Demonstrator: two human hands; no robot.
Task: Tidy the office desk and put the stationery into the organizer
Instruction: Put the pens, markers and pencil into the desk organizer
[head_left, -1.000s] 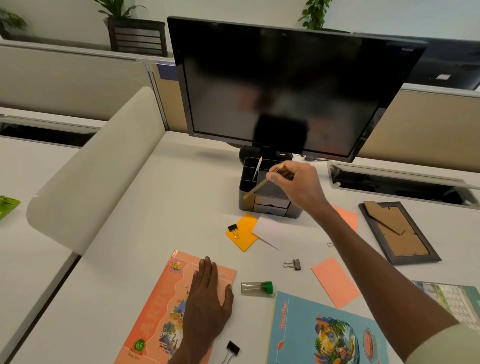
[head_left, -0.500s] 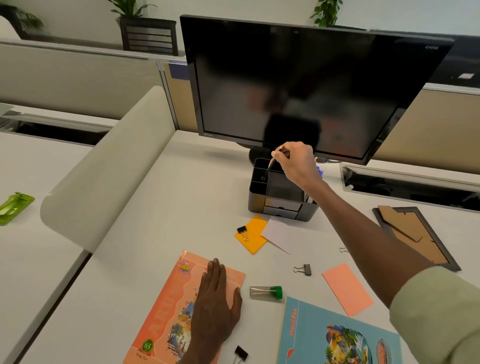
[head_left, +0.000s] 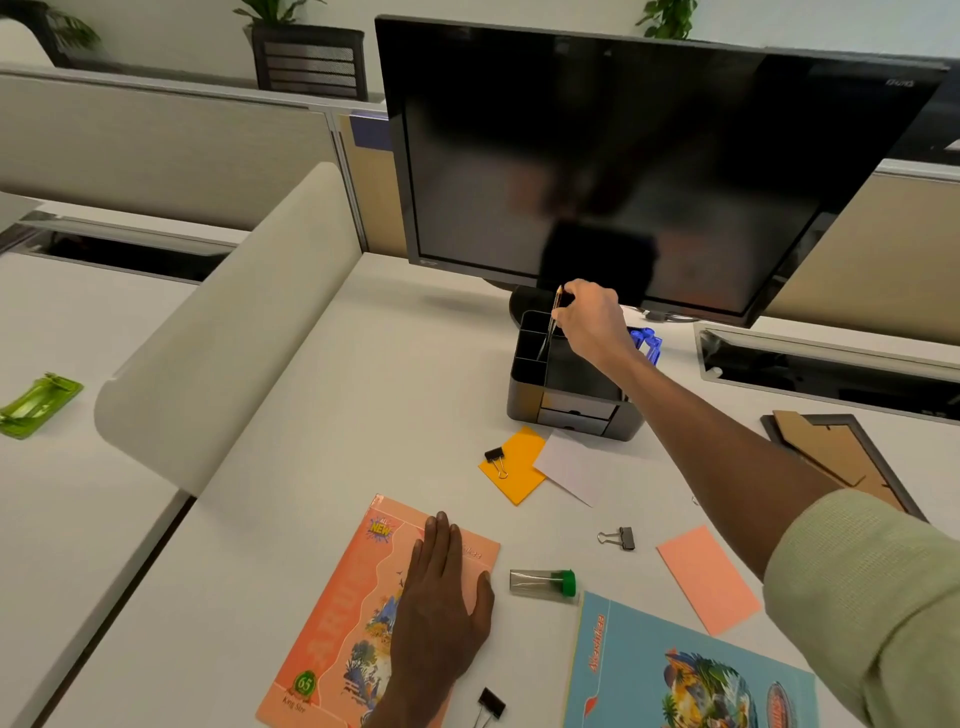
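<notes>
A dark desk organizer (head_left: 566, 410) with several upright compartments and small drawers stands under the monitor. My right hand (head_left: 592, 322) is above it and pinches a pencil (head_left: 551, 325), which stands nearly upright with its lower end down in a left compartment. My left hand (head_left: 441, 597) lies flat, fingers straight, on an orange exercise book (head_left: 353, 613) at the desk's front. Loose on the desk are three binder clips (head_left: 496, 457) (head_left: 621, 538) (head_left: 491, 704), a clear tube with a green cap (head_left: 543, 583), and orange (head_left: 519, 467), white (head_left: 571, 467) and pink (head_left: 706, 577) paper notes.
A large black monitor (head_left: 649, 166) overhangs the organizer. A blue exercise book (head_left: 685, 670) lies at the front right, a picture frame (head_left: 841, 457) face down at the right, something blue (head_left: 647, 343) behind the organizer. A curved divider (head_left: 234, 332) bounds the left; a green object (head_left: 36, 405) lies beyond it.
My right hand has carried the pencil from a slant over the organizer to nearly upright, with its tip lowered into a compartment. My left hand has stayed on the orange book.
</notes>
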